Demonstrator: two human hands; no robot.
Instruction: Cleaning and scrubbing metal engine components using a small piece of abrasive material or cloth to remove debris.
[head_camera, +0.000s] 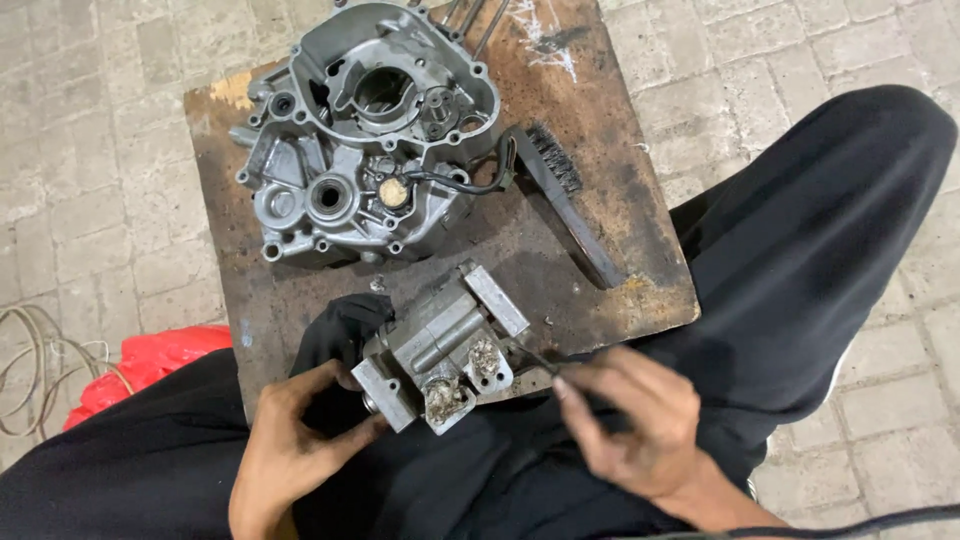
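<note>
Grey cast-metal engine part rests on our lap at the near edge of the rusty board, long axis running near-left to far-right, our left hand gripping its near-left end while our right hand pinches a thin pick at its right side.

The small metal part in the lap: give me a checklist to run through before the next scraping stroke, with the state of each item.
1. Small metal part steadied by the left hand: ok, fingers grip its lower corner, a black cloth beneath.
2. Thin tool in the right hand: ok, pinched at the fingertips.
3. Tool tip on the dirty recess: cannot tell, the right hand is blurred.
4. Recesses clean: not ok, grey residue fills both.
5. Wire brush nearby: ok, lying on the board.
6. Engine casing away from the hands: ok, resting on the board.
</note>
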